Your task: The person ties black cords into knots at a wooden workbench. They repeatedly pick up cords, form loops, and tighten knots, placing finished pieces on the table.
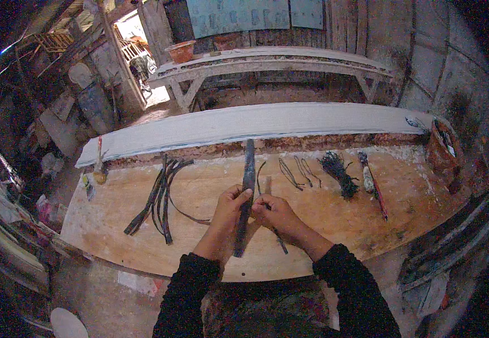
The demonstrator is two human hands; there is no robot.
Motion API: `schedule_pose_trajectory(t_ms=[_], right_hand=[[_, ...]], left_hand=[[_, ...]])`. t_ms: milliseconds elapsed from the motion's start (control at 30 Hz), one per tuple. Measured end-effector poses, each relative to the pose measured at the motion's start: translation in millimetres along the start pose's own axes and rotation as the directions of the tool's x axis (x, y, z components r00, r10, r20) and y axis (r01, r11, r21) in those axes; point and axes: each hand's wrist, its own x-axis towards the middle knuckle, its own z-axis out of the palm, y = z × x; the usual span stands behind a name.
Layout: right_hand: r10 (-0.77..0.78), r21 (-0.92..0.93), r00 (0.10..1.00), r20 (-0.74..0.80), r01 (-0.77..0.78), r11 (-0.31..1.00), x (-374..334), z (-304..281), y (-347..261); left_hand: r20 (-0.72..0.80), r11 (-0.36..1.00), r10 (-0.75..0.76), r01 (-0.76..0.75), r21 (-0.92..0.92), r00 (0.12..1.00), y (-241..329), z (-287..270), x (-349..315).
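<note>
My left hand (pixel 232 203) is closed around the middle of a long, flat dark strip (pixel 248 166), its thumb pressed on top. The strip points away from me over the wooden board. Close beside it, my right hand (pixel 275 212) pinches a thin dark strip (pixel 281 244), one end of which hangs out below the fingers. The other end seems to rise beyond the hand. Left of my hands lies a bunch of dark strips (pixel 163 197). To the right are several thin cord loops (pixel 293 174) and a tied bundle of dark cords (pixel 339 173).
The wooden board (pixel 115 225) spans the work area, with a long white slab (pixel 199 127) along its far edge. A brush (pixel 99 169) lies at left, a red-handled tool (pixel 377 191) at right. A brown container (pixel 444 149) stands far right; a bench (pixel 278 63) is behind.
</note>
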Motion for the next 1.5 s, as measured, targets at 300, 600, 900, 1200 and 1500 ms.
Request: schedule_pose_trajectory(t_ms=[300, 600, 900, 1200, 1500], right_hand=[[0.153, -0.063, 0.987, 0.047, -0.150, 0.987, -16.2, -8.0, -36.9], [-0.100, 0.157, 0.981, -0.169, 0.127, 0.979, -7.9, -34.9, -31.7], [-0.211, 0.655, 0.924, -0.319, 0.376, 0.655, -9.8, -86.1, -29.4], [-0.417, -0.056, 0.885, -0.210, 0.415, 0.908, 6.2, -107.8, -5.5], [-0.566, -0.447, 0.774, -0.285, 0.416, 0.792, -0.5, -95.1, -28.1]], left_hand=[[-0.238, 0.932, 0.018, -0.102, -0.348, 0.971, 38.6, -1.7, -7.4], [-0.692, 0.876, 0.225, -0.453, -0.165, 0.686, 7.3, -111.1, 47.1], [-0.724, 0.694, 0.089, -0.564, -0.447, 0.684, 13.4, -143.2, 48.0], [-0.500, 0.832, 0.191, -0.409, -0.375, 0.845, 1.4, -133.0, 54.5], [-0.287, 0.886, 0.449, -0.382, 0.262, 0.846, 27.6, -42.7, -3.8]])
